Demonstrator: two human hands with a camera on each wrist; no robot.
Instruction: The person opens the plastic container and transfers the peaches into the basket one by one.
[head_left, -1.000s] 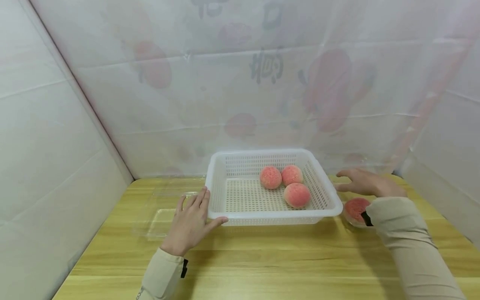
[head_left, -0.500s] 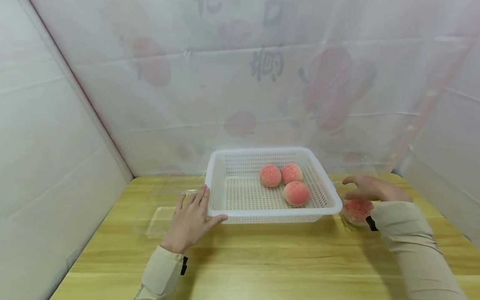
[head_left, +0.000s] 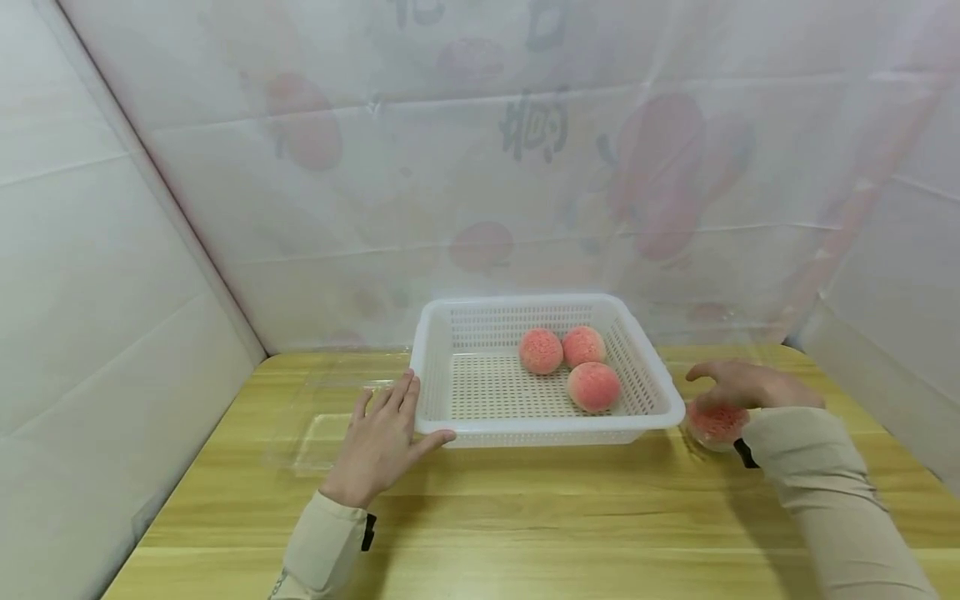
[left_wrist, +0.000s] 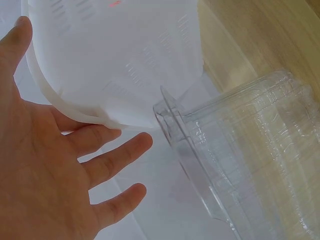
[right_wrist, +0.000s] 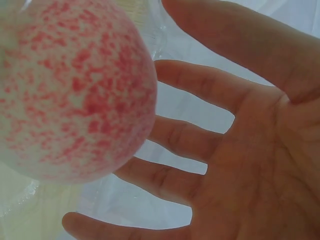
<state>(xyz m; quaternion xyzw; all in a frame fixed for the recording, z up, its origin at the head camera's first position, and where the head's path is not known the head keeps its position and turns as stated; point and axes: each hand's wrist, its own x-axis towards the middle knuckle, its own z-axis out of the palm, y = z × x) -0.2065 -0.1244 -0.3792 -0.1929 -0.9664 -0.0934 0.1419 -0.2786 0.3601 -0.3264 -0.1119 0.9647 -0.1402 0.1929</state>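
Note:
A white slotted plastic basket [head_left: 540,426] stands mid-table with three pink peaches [head_left: 541,351] on its right side. My left hand [head_left: 378,450] rests against the basket's left front corner, fingers spread and thumb along the front rim. Right of the basket, my right hand [head_left: 750,385] hovers over another pink peach [head_left: 712,427], which sits at a clear plastic box. In the right wrist view, fairly straight fingers spread behind the speckled peach [right_wrist: 85,95], thumb apart from it; whether fingertips touch it I cannot tell.
A clear plastic box [left_wrist: 240,150] lies left of the basket, near my left fingers. Clear plastic [right_wrist: 156,30] also shows behind the right peach. White printed sheeting [head_left: 480,167] walls off the back and sides of the wooden table [head_left: 525,525].
My right hand has shifted slightly right and down, from beside the basket's right rim to over the peach. The left hand and the three peaches in the basket stay put.

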